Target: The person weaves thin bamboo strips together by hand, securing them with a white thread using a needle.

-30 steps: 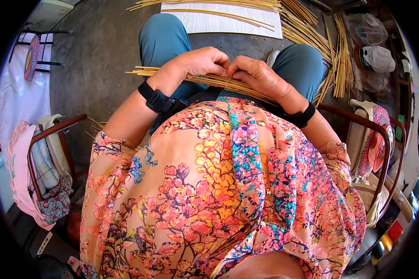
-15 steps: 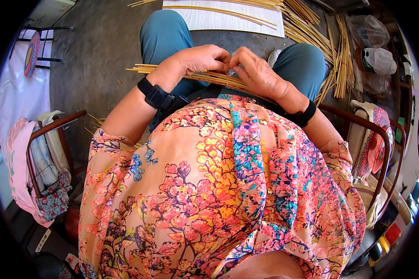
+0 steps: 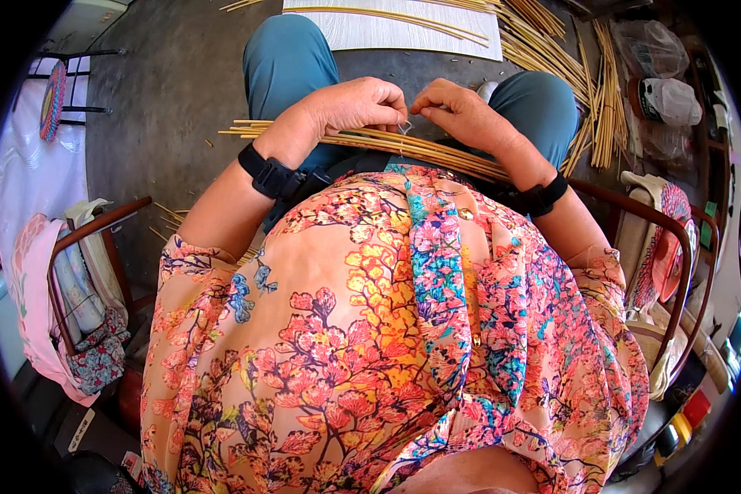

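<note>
Crosswise, thin sticks (image 3: 436, 152) lie above grey floor (image 3: 173, 99).

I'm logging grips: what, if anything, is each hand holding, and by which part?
The left hand seems to pinch a pale strand by the stretch just above the sticks. Whether the right hand holds anything cannot be told.

A bundle of sticks (image 3: 436, 150) spans the lap (image 3: 329, 155), left to right. Beyond the knees (image 3: 288, 66), a board (image 3: 387, 39) lies on the floor (image 3: 165, 107), bearing rods (image 3: 387, 14); a pile of canes (image 3: 608, 107) lies far right, a stool (image 3: 53, 103) far left.
</note>
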A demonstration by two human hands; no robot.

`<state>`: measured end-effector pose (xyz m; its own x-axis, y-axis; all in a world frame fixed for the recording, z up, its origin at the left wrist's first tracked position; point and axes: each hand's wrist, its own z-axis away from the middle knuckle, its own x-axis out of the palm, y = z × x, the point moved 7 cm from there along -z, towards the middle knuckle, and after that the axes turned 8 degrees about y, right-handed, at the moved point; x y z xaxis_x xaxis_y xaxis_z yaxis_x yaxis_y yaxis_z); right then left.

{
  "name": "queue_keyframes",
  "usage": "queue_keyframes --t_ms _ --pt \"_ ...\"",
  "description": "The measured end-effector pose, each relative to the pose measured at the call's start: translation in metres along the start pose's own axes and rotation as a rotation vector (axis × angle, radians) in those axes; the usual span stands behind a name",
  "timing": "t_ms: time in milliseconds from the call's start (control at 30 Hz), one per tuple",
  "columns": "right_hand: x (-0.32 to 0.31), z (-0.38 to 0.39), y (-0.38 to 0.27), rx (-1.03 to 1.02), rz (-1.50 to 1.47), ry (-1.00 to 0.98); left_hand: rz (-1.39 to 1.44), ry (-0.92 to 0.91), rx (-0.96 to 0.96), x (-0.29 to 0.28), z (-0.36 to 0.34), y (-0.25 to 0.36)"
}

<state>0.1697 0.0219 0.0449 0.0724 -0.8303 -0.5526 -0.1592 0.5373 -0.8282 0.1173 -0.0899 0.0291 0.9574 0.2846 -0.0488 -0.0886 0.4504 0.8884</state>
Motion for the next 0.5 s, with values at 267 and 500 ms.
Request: queue_keyframes --t_ms 267,500 --pt "0.018 -0.004 0.000 0.358 -0.366 -0.194 -0.254 0.193 0.168 -0.006 0.010 0.022" --pt "0.011 0.002 0.015 0.501 -0.483 -0.029 -0.214 0.274 0.149 -0.011 0.010 0.019"
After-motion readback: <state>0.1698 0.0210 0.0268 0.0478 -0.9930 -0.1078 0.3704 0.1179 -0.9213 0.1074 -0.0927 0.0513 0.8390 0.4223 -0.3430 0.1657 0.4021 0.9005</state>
